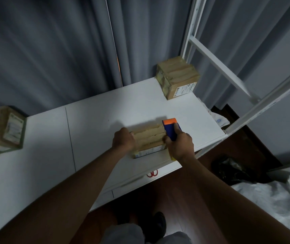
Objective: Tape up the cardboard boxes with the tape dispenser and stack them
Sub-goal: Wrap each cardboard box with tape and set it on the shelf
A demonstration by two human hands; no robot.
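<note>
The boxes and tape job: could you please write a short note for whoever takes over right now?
Left hand steadies the left end of the middle box on the white table.
Right hand grips the tape dispenser at that box's right end.
Far box and left box look taped already and stand apart on the table.
Left: finish taping the middle box, then stack all three.

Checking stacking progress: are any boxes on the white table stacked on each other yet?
No, the box under the hands, the far box and the left box each sit apart on the white table.
</note>
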